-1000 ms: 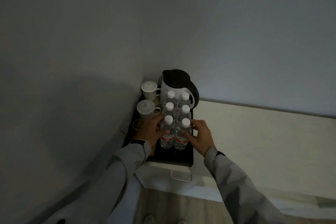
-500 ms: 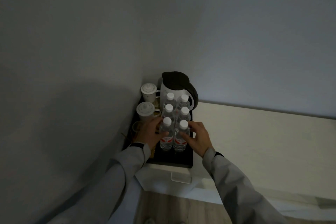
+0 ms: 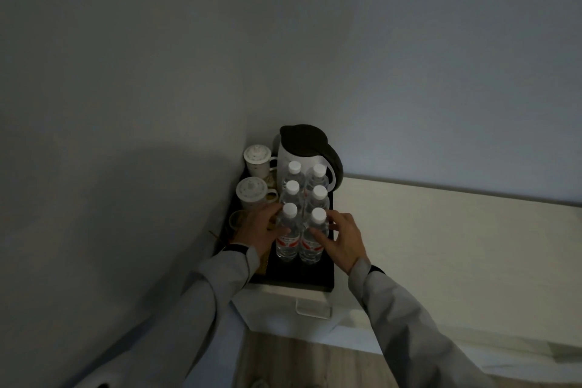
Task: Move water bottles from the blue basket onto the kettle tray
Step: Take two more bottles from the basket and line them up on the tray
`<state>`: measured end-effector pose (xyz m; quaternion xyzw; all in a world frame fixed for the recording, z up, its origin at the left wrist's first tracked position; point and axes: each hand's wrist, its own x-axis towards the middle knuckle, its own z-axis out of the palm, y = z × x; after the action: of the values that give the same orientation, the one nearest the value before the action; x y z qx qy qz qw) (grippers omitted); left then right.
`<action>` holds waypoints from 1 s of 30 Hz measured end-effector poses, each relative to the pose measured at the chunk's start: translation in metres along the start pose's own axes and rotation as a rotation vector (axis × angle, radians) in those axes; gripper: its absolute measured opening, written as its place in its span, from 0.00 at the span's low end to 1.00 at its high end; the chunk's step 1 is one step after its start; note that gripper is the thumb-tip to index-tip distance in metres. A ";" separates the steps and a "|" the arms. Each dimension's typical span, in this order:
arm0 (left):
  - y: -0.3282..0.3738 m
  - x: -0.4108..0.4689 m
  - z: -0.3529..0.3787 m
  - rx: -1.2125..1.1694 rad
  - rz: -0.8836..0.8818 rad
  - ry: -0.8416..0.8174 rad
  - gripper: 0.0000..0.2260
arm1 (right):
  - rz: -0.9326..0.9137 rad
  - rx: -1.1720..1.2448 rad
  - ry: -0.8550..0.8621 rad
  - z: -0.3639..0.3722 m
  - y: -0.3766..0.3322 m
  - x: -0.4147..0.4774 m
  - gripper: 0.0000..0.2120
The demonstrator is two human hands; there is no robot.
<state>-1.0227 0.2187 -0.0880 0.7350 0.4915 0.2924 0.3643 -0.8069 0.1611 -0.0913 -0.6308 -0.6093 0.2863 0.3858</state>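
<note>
Several clear water bottles with white caps stand upright in two rows on the black kettle tray (image 3: 302,279), in front of the white kettle (image 3: 307,151) with its black lid. My left hand (image 3: 259,228) wraps the front left bottle (image 3: 288,241) from the left, thumb across its front. From the right, my right hand (image 3: 343,239) holds the front right bottle (image 3: 311,246), fingers spread around its side. Both bottles rest on the tray, touching each other. The blue basket is out of view.
Two lidded white cups (image 3: 252,194) stand on the tray's left side against the wall corner, with a small glass (image 3: 236,220) partly behind my left hand. The tray sits on a white cabinet (image 3: 311,309) with a handle. A pale counter (image 3: 456,249) runs right.
Both hands stay on the front pair of bottles and have shifted only slightly. The bottles have not visibly moved on the tray.
</note>
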 end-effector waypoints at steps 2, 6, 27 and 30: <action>0.001 -0.001 0.000 0.012 0.003 0.003 0.24 | 0.000 -0.003 -0.006 0.000 0.000 0.000 0.19; -0.001 -0.003 0.000 0.008 -0.024 0.009 0.23 | -0.007 -0.014 -0.004 -0.002 0.003 -0.001 0.21; -0.002 -0.008 -0.001 -0.033 -0.026 0.034 0.23 | -0.018 -0.009 0.002 0.003 -0.001 0.000 0.21; 0.001 -0.008 0.000 -0.025 -0.021 0.046 0.21 | -0.010 -0.010 0.015 0.004 -0.001 0.001 0.22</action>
<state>-1.0253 0.2110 -0.0875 0.7182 0.5038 0.3117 0.3650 -0.8107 0.1627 -0.0924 -0.6317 -0.6111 0.2766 0.3885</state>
